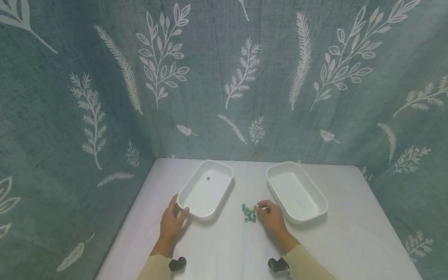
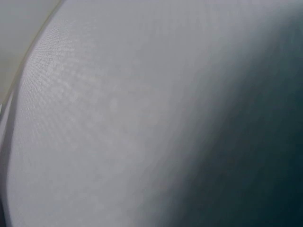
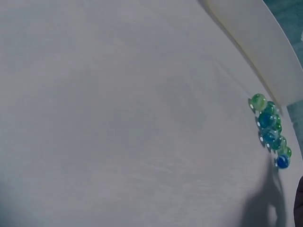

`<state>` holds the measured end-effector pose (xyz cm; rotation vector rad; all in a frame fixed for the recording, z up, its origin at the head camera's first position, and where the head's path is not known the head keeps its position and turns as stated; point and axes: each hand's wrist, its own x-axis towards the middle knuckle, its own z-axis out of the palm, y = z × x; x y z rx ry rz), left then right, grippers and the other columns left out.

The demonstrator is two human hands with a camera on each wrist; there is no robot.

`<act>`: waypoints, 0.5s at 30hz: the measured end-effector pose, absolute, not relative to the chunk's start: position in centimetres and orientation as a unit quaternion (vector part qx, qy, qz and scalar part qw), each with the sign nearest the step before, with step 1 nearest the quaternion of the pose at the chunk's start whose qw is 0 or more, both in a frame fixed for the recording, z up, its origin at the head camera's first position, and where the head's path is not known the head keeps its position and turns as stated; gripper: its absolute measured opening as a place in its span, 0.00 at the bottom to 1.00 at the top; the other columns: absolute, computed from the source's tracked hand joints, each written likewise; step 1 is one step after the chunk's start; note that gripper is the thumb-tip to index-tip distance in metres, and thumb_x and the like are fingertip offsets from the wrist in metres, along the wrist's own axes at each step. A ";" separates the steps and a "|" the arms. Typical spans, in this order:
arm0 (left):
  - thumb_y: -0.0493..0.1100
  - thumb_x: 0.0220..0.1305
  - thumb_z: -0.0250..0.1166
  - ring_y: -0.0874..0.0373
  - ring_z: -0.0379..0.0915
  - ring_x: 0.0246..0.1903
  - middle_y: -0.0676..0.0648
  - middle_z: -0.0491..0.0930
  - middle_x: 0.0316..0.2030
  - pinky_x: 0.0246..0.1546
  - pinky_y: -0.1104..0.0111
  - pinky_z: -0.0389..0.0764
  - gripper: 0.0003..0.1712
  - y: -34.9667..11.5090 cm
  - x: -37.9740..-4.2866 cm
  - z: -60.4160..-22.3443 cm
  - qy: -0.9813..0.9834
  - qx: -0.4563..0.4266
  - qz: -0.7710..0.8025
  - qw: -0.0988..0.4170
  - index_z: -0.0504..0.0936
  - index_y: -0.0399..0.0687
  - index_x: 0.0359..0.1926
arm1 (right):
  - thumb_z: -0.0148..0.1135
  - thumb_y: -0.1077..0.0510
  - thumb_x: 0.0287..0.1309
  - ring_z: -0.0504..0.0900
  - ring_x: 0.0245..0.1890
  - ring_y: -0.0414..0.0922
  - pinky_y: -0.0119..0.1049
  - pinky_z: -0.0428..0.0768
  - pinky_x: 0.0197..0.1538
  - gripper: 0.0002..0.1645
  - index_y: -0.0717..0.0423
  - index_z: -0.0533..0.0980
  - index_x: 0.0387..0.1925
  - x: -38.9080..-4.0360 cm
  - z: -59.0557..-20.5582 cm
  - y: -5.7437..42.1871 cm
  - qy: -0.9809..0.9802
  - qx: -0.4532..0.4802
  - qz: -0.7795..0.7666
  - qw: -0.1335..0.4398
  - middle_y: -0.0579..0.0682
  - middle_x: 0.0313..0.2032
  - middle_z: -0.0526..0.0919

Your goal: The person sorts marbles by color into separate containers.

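Note:
At the near left corner of the left white tray [image 1: 186, 187], my left hand [image 1: 171, 222] rests with fingers along the outer side and thumb spread by the front rim. One small dark marble [image 1: 208, 179] lies inside that tray. My right hand [image 1: 272, 219] reaches in from the right to a cluster of green and blue glass marbles [image 1: 247, 213] on the table. Its thumb and index fingertips are right at a pale green marble [image 1: 255, 207]; I cannot tell whether they pinch it. Close up, the marbles [image 3: 270, 136] show beside the shadow of fingers.
A second white tray [image 1: 311, 182] stands right of the marbles, just beyond my right hand. Both trays sit on a white-covered table [image 1: 224, 249]. A leaf-patterned green curtain [image 1: 210, 97] hangs behind and at the sides. Pale sleeves [image 1: 159, 267] cover the forearms.

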<state>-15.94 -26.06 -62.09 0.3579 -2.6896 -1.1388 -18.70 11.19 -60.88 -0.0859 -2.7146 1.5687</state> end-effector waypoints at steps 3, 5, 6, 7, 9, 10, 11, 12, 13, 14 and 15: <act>0.65 0.61 0.63 0.34 0.58 0.65 0.38 0.64 0.68 0.62 0.36 0.56 0.48 -26.0 -15.9 -61.9 -0.908 0.124 -0.388 0.094 0.54 0.56 0.75 | 0.64 0.53 0.61 0.76 0.28 0.43 0.36 0.76 0.30 0.13 0.51 0.80 0.46 -17.9 -61.3 11.6 -0.855 -0.040 0.516 -0.009 0.44 0.33 0.80; 0.66 0.61 0.62 0.34 0.58 0.65 0.38 0.64 0.68 0.62 0.36 0.55 0.48 -26.1 -15.9 -61.9 -0.909 0.124 -0.387 0.091 0.54 0.55 0.75 | 0.64 0.52 0.62 0.76 0.29 0.43 0.36 0.77 0.30 0.13 0.51 0.80 0.47 -17.7 -61.8 11.8 -0.851 -0.043 0.523 -0.010 0.44 0.34 0.80; 0.66 0.61 0.62 0.34 0.59 0.65 0.38 0.64 0.68 0.62 0.36 0.56 0.48 -26.1 -15.9 -62.0 -0.909 0.123 -0.386 0.093 0.54 0.56 0.75 | 0.64 0.52 0.62 0.77 0.29 0.43 0.36 0.78 0.31 0.14 0.51 0.79 0.47 -17.6 -62.1 11.9 -0.850 -0.040 0.525 -0.008 0.44 0.34 0.81; 0.66 0.61 0.62 0.34 0.59 0.64 0.38 0.64 0.68 0.62 0.36 0.56 0.48 -26.1 -15.9 -62.0 -0.909 0.122 -0.387 0.094 0.54 0.56 0.75 | 0.64 0.52 0.62 0.77 0.30 0.43 0.36 0.78 0.31 0.14 0.51 0.79 0.47 -17.6 -62.3 12.1 -0.850 -0.038 0.526 -0.006 0.44 0.35 0.81; 0.65 0.62 0.63 0.34 0.59 0.64 0.38 0.64 0.67 0.62 0.36 0.56 0.47 -26.1 -16.0 -62.0 -0.910 0.122 -0.385 0.097 0.54 0.56 0.75 | 0.63 0.52 0.62 0.77 0.30 0.42 0.36 0.78 0.32 0.14 0.51 0.79 0.48 -17.7 -62.6 12.3 -0.852 -0.034 0.523 -0.002 0.44 0.34 0.81; 0.65 0.62 0.63 0.34 0.59 0.64 0.38 0.64 0.67 0.62 0.36 0.56 0.47 -26.1 -16.0 -62.0 -0.910 0.123 -0.384 0.097 0.54 0.56 0.75 | 0.63 0.52 0.62 0.77 0.31 0.42 0.37 0.78 0.33 0.13 0.51 0.79 0.48 -17.8 -62.7 12.3 -0.852 -0.031 0.523 0.000 0.44 0.35 0.81; 0.64 0.62 0.63 0.34 0.59 0.64 0.38 0.65 0.67 0.62 0.36 0.56 0.47 -26.1 -16.0 -62.0 -0.909 0.123 -0.385 0.099 0.54 0.56 0.75 | 0.64 0.53 0.62 0.78 0.32 0.42 0.37 0.78 0.34 0.13 0.51 0.79 0.48 -17.9 -62.8 12.4 -0.853 -0.028 0.521 0.002 0.44 0.36 0.81; 0.63 0.62 0.63 0.34 0.60 0.64 0.38 0.65 0.67 0.61 0.35 0.56 0.47 -26.1 -16.0 -62.0 -0.909 0.124 -0.385 0.099 0.55 0.56 0.75 | 0.64 0.53 0.61 0.78 0.32 0.42 0.37 0.78 0.34 0.14 0.50 0.79 0.47 -17.9 -62.8 12.4 -0.855 -0.027 0.518 0.005 0.44 0.36 0.82; 0.63 0.62 0.63 0.34 0.59 0.64 0.38 0.64 0.67 0.62 0.35 0.56 0.46 -26.0 -16.0 -61.9 -0.909 0.125 -0.385 0.098 0.55 0.56 0.75 | 0.65 0.53 0.60 0.78 0.32 0.42 0.37 0.78 0.35 0.14 0.50 0.80 0.47 -18.0 -62.7 12.4 -0.857 -0.025 0.514 0.008 0.44 0.36 0.82; 0.63 0.62 0.63 0.34 0.59 0.64 0.38 0.64 0.68 0.62 0.35 0.56 0.46 -26.0 -16.0 -61.9 -0.909 0.127 -0.384 0.096 0.54 0.57 0.75 | 0.65 0.54 0.60 0.78 0.33 0.42 0.37 0.78 0.36 0.14 0.49 0.80 0.48 -18.0 -62.8 12.4 -0.862 -0.021 0.507 0.012 0.44 0.37 0.82; 0.64 0.62 0.63 0.34 0.58 0.65 0.38 0.64 0.68 0.62 0.35 0.55 0.46 -25.9 -16.0 -61.9 -0.910 0.128 -0.384 0.095 0.54 0.57 0.75 | 0.66 0.54 0.59 0.78 0.35 0.42 0.38 0.78 0.37 0.15 0.49 0.80 0.48 -18.0 -62.8 12.4 -0.865 -0.018 0.501 0.016 0.44 0.39 0.83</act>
